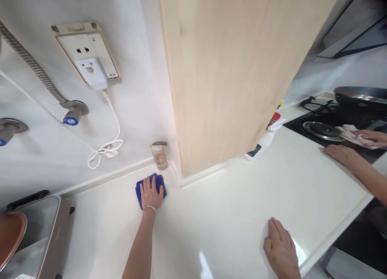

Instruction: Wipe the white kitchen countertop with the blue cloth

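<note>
Countertop (226, 206), blue cloth (139, 189) mostly under left hand (151, 195)

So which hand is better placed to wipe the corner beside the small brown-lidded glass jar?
Probably left: the left hand lies flat on the blue cloth right before the brown-lidded glass jar, while the right hand rests empty on the white countertop near its front edge.

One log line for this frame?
left hand: flat on blue cloth | right hand: flat on countertop | jar: at wall beyond cloth
</note>
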A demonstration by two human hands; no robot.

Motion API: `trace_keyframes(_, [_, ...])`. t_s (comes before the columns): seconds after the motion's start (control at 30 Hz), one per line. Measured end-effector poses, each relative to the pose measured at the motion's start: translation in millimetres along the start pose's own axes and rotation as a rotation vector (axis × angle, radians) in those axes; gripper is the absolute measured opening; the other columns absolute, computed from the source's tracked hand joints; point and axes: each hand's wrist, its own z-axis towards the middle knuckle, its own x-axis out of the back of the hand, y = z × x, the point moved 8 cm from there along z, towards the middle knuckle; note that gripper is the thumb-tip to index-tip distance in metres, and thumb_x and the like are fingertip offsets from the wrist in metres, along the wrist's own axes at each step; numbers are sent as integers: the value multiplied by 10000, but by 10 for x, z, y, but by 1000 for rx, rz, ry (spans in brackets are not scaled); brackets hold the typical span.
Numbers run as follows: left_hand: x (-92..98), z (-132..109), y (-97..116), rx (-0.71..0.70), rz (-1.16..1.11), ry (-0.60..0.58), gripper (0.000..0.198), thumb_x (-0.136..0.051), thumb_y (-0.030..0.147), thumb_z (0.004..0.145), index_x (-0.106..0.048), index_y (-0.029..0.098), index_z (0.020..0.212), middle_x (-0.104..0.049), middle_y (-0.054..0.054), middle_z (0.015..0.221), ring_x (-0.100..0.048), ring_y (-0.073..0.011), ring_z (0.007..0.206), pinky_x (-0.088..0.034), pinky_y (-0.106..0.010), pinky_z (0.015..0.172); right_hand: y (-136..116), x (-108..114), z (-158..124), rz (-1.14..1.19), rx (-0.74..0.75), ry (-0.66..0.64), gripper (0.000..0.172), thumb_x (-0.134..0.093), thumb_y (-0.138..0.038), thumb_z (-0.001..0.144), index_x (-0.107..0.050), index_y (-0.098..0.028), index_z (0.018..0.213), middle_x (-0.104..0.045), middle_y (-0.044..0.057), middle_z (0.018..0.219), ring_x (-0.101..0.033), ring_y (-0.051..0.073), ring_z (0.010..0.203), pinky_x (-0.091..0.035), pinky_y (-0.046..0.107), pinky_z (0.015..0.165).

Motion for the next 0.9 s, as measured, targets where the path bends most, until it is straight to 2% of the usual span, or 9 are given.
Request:
trace_keyframes(0.1, [-57,327,-180,43,-22,2,637,-358,434,910,-393,105,1454,-358,-186,1548,-244,-324,1461,-179,-546,1197,31,12,15,-16,-23,-14,676,-357,-256,814,-299,-98,1469,-421,178,1458,-398,338,1349,-319,540,1126])
trace_keyframes(0.2, [-79,549,-315,95,-50,31,634,-370,437,904,-404,107,1444,-371,-192,1530,-261,-324,1449,-172,-544,1197,50,17,23,-36,-60,-38,665,-361,-266,802,-343,-109,1448,-441,162,1446,-412,335,1335,-319,535,1130])
trace_keyframes(0.4, [-70,666,-382,122,-63,65,623,-392,444,890,-424,136,1430,-414,-182,1483,-289,-308,1431,-179,-520,1198,68,23,22,-42,-93,-51,639,-347,-282,811,-379,-122,1428,-459,150,1431,-428,335,1324,-348,527,1110])
trace_keyframes(0.63, [-83,491,-391,131,-63,-5,645,-371,433,892,-387,129,1460,-366,-176,1543,-231,-322,1462,-168,-549,1193,34,7,39,-26,-70,-5,661,-358,-277,804,-340,-133,1449,-468,156,1416,-439,334,1315,-351,516,1099])
trace_keyframes(0.77, [1,235,-284,124,-43,-2,639,-379,412,884,-408,116,1449,-387,-193,1530,-256,-336,1452,-192,-571,1177,-45,38,71,-42,-42,37,660,-349,-249,816,-296,-120,1461,-461,175,1417,-423,321,1330,-328,516,1111])
trace_keyframes(0.9, [76,-124,-52,100,-7,-4,634,-377,403,886,-413,104,1444,-400,-205,1521,-279,-343,1442,-208,-587,1165,-123,102,92,-46,-29,80,601,-352,-216,841,-327,-90,1428,-470,194,1402,-407,314,1339,-333,513,1106])
